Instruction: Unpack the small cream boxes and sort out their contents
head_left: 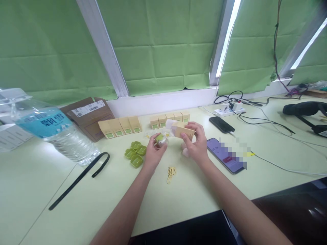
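Observation:
My left hand [154,153] is closed around a small green item in clear wrapping [160,139], whose kind I cannot make out. To its right, my right hand [196,141] grips a small tan cardboard box [183,132] lying on its side, its pale flap opened toward the left hand. Several green dish-shaped pieces [136,153] sit just left of my left hand. Below and between the hands lies a bundle of yellow loops [171,174]. Small clear packets with yellow bits [167,133] rest behind the left hand, partly hidden.
Tan boxes stand in a left row [120,127] and a back row [158,122]. At left are a large water bottle [63,132], a brown carton [89,117] and a black strap [79,180]. Phones [226,156], a power strip [230,109], cables and black headphones [304,109] occupy the right.

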Demonstrator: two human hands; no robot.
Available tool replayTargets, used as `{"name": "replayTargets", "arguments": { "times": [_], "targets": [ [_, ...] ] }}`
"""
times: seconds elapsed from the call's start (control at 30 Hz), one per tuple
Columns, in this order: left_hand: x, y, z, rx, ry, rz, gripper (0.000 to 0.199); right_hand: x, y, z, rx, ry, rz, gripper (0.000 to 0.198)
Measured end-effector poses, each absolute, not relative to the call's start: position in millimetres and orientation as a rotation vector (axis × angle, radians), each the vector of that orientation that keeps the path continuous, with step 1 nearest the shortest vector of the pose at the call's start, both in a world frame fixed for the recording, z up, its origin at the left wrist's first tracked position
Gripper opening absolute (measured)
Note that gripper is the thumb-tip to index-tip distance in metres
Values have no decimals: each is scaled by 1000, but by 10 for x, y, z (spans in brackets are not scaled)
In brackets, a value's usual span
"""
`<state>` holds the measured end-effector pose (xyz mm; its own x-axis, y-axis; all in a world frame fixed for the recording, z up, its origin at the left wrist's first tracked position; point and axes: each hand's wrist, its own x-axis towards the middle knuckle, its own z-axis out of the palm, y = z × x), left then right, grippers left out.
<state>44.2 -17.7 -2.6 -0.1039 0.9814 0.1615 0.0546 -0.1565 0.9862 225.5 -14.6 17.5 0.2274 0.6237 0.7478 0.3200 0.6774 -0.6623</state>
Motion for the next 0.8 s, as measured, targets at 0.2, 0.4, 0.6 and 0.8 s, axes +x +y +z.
{"name": "replayTargets", "arguments": {
  "times": [0.2,0.4,0.6,0.8],
  "targets": [
    [466,-218,-122,1797,1346,1205,53,2239,-158,184,-852,-1356,293,22],
    [481,-272,-110,2088,1292,1035,48,2227,-162,168,-855,-1373,293,22],
    [469,-316,-53,2158,1230,953,52,2214,-160,161,-850,-1366,301,22],
    [469,-358,41,2076,1195,935,41,2214,-164,163,-841,-1375,319,23]
  ]
}}
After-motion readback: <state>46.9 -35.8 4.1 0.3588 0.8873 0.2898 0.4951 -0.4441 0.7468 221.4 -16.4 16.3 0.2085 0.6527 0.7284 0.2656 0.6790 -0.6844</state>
